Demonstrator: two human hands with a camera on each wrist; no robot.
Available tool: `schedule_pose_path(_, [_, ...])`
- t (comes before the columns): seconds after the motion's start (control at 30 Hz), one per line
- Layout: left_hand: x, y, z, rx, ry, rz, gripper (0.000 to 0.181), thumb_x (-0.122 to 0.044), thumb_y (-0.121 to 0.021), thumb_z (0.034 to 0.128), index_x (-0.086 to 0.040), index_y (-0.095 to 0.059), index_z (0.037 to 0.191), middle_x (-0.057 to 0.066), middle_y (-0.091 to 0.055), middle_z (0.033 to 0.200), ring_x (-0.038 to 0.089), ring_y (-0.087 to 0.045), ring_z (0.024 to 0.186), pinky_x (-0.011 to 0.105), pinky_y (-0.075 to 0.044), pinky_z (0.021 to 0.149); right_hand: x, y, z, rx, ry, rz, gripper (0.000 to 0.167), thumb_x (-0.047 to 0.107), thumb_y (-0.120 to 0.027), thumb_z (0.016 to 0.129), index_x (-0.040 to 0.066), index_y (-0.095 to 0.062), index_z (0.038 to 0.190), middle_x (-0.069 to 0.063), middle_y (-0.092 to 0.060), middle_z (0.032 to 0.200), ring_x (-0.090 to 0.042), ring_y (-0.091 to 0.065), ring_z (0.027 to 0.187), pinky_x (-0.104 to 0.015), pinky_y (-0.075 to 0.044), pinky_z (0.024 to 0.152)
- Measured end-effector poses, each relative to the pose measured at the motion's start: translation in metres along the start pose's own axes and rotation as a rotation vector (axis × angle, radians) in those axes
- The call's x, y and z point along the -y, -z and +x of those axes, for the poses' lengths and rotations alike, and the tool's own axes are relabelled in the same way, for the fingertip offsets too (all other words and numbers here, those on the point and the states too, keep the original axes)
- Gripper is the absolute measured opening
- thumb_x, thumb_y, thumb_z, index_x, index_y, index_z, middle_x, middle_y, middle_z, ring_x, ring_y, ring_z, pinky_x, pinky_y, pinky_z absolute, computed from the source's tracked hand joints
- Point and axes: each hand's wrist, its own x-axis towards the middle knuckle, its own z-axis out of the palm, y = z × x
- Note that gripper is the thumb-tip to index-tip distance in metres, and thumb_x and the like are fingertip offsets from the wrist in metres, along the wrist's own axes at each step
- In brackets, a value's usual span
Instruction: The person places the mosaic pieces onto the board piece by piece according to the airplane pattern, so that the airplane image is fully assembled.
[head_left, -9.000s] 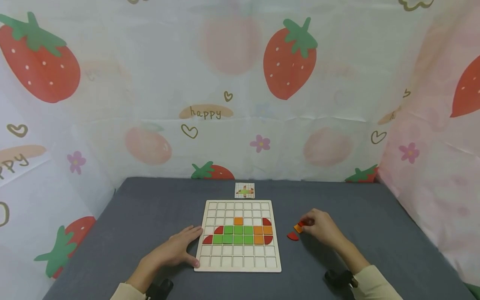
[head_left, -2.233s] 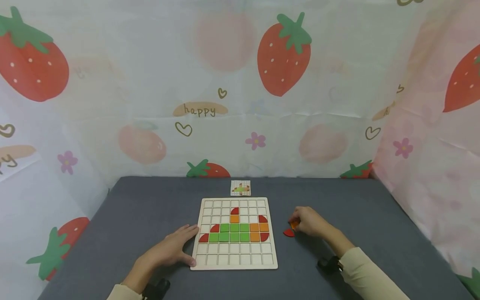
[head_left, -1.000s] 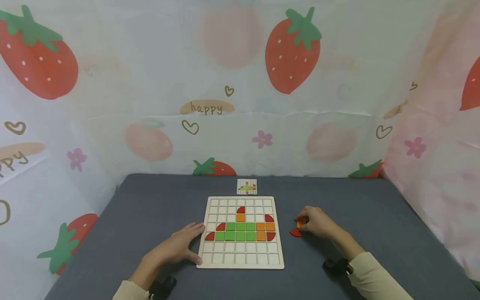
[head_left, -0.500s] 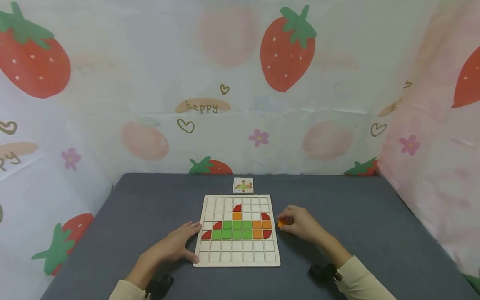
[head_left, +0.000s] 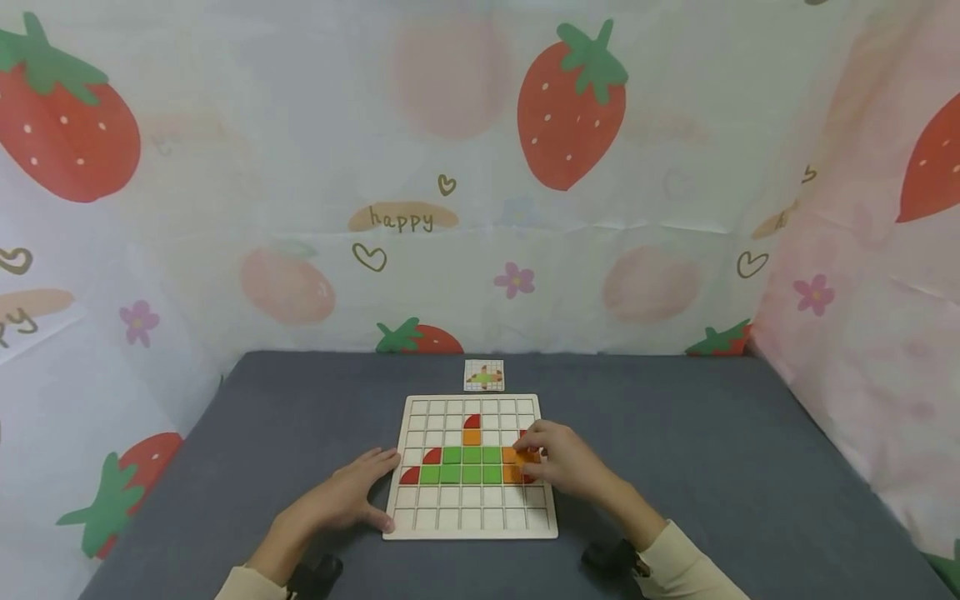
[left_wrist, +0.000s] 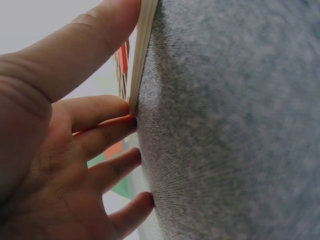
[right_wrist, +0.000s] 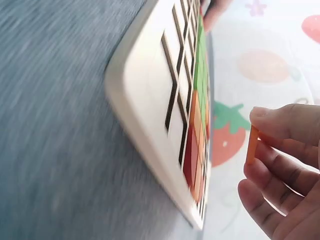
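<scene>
In the head view a pale wooden grid board [head_left: 468,533] lies on the table, with green square tiles [head_left: 471,465], orange square tiles and red quarter-round tiles set in its cells. My left hand [head_left: 341,496] rests along the board's left side, fingers spread, with thumb and fingertips touching the edge. Over the board's right side my right hand [head_left: 566,458] pinches an orange square tile [right_wrist: 252,145] between thumb and fingers. The right wrist view shows that tile edge-on, above the board and apart from it. My right fingers hide part of the right-hand tiles in the head view.
Behind the board lies a small pattern card [head_left: 483,376] with a coloured grid picture. Dark grey cloth covers the table [head_left: 712,433]. A strawberry-print curtain [head_left: 570,292] stands along the back and sides.
A red quarter-round tile has joined the board's upper part. My right hand has carried the orange tile left from the table to above the board. The loose red tile no longer shows.
</scene>
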Motion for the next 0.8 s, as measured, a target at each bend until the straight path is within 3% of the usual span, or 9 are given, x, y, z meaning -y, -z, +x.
schedule_pose_path(0.33, [0.000,0.002,-0.001,-0.006,-0.015,0.004,0.099,-0.030,-0.087,0.0648,0.003,-0.040,0.146,0.021,-0.037,0.154,0.045,-0.024,0.145,0.070,-0.024,0.108,0.015,-0.019,0.013,0.028,0.088,0.007,0.023,0.010,-0.075,0.083,0.005,-0.074,0.106,-0.001,-0.065,0.096,-0.011,-0.057,0.084,-0.021,-0.050,0.072])
schedule_pose_path(0.6, [0.001,-0.001,-0.001,-0.020,-0.030,0.001,0.099,-0.028,-0.087,0.0634,0.004,-0.041,0.145,0.021,-0.039,0.153,0.045,-0.025,0.145,0.069,-0.024,0.108,0.026,-0.035,0.021,0.109,0.082,0.018,0.019,0.010,-0.074,0.084,0.006,-0.075,0.103,0.001,-0.063,0.094,-0.009,-0.056,0.083,-0.019,-0.048,0.071])
schedule_pose_path(0.8, [0.000,-0.001,-0.001,-0.030,-0.026,-0.002,0.098,-0.027,-0.088,0.0632,0.004,-0.042,0.145,0.021,-0.039,0.153,0.045,-0.026,0.145,0.069,-0.024,0.108,0.034,-0.042,0.026,0.130,0.093,-0.030,0.020,0.012,-0.076,0.083,0.008,-0.076,0.102,0.002,-0.064,0.092,-0.005,-0.053,0.079,-0.017,-0.046,0.069])
